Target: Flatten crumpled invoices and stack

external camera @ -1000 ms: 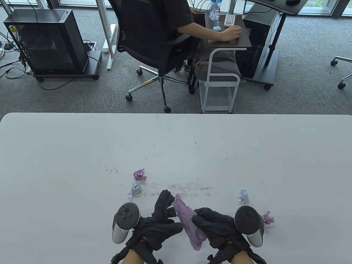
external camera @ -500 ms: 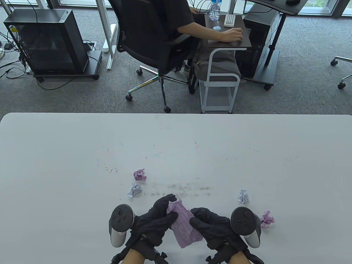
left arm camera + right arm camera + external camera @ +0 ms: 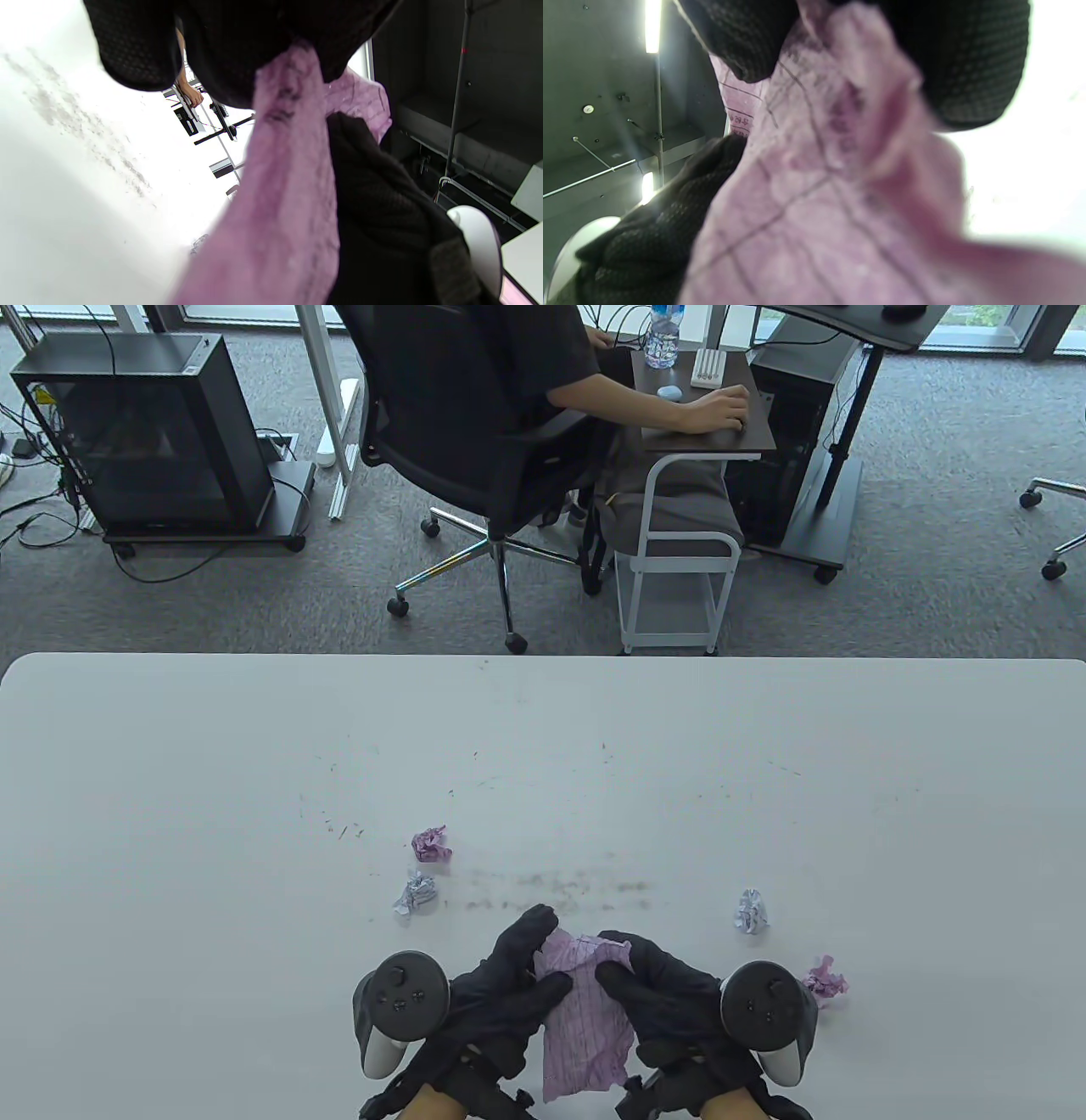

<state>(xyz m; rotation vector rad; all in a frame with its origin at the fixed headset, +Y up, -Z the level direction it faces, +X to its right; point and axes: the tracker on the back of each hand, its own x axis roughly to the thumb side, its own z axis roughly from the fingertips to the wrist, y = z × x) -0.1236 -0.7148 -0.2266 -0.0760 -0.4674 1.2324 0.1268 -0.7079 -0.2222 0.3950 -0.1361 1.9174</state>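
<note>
Though wrinkled, invoice (image 3: 585, 1027) between hands.

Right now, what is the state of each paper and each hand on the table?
pink invoice: partly unfolded, wrinkled, held by both hands
left hand: grips the invoice's left edge
right hand: grips its right edge
pink paper balls: crumpled
white paper balls: crumpled

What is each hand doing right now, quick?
Left hand: pinches the left edge of the pink invoice.
Right hand: pinches the same invoice's right edge; the sheet is spread between both hands.
</note>
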